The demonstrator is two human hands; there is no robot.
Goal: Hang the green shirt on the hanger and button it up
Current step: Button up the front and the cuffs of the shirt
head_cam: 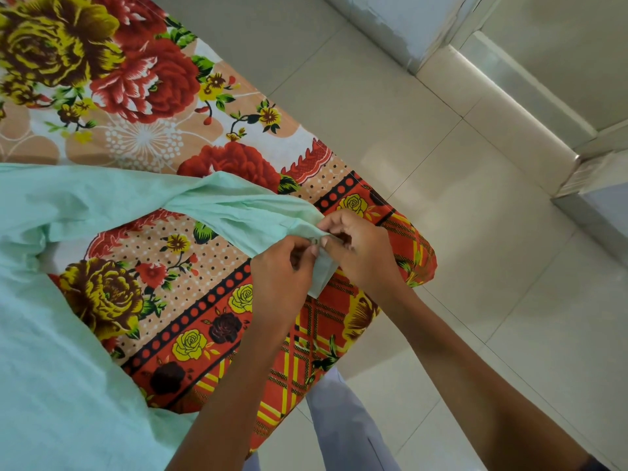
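- I see the green shirt [68, 334] spread over the flowered bed [146, 137], its body at the bed's near left and one sleeve stretched across to the bed's near right corner.
- My left hand [282, 277] and right hand [360, 249] meet at the sleeve cuff [321, 266], just inside that corner; each grip is curled and pinching cuff cloth between thumb and fingertips.
- I judge the step in hand to be fastening the cuff button; the button itself is too small for me to make out, so I go by feel.
- To do it well, I would hold the buttonhole side flat and taut with one grip, tilt the button edge-on with the other, and push it through without twisting the cuff.
- I see no hanger in view, so I cannot tell whether the hanging part is done.
- The cuff sits close to the bed's edge; beyond the corner the mattress drops to the tiled floor [441, 164], so loose cloth could slide off if I let go.
- Open room lies on the bare floor past the corner and on the uncovered sheet farther up the bed; my legs [339, 433] stand against the bed's near edge.
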